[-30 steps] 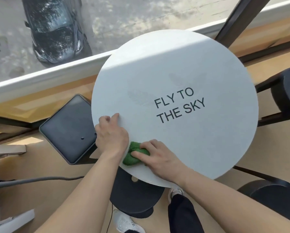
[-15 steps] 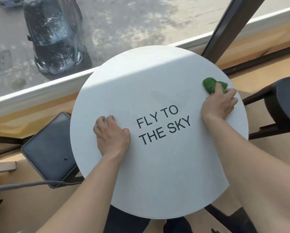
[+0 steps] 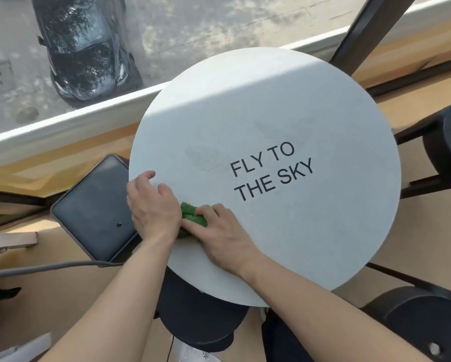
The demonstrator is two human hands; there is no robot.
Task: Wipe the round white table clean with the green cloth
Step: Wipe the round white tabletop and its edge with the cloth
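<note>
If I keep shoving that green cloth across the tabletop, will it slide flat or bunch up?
Likely bunches: the green cloth already sits wadded under the right hand, so it looks soft and floppy. It probably weighs little. The round white table looks smooth, so it should glide easily.

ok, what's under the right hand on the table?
The green cloth lies under the right hand's fingers, pressed on the round white table near its left edge. Only its upper part shows; the rest is covered by that hand and the left hand beside it.
</note>
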